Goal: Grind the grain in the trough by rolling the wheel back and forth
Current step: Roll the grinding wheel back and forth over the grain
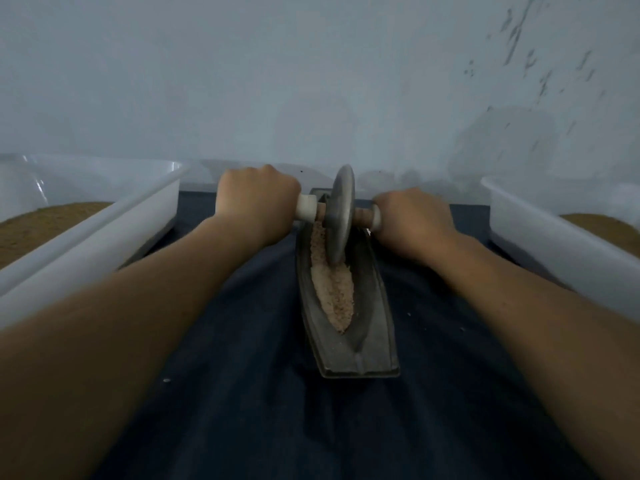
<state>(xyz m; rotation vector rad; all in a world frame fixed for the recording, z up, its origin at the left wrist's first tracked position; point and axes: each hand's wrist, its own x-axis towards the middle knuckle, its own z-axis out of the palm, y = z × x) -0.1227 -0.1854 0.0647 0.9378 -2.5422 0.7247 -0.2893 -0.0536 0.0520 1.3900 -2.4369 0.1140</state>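
The wheel (341,209) is dull grey, and its handle (363,213) is brown with off-white collars (306,207). The trough (374,306) is dark grey and the grain (332,292) pale beige. The cloth (242,375) is plain navy. A white tub (114,216) at 9 o'clock and a second tub (554,237) at 3 o'clock show brown meal (41,226). The wall (311,81) is pale blue-grey, dark-speckled toward 1 o'clock.

The wheel (341,209) stands upright at the far end of the trough (367,341) and blocks the channel there. Nearer, the channel lies open above the grain (334,292). Just past the trough's far end the wall (311,81) closes the way forward. The left tub (104,230) and the right tub (540,233) hem in the dark cloth (242,375). Between each tub and the trough runs a strip of cloth, crossed by a forearm. The left hand (256,202) and right hand (412,220), gripping the wheel's axle ends, sit near the tubs' inner walls without touching them.
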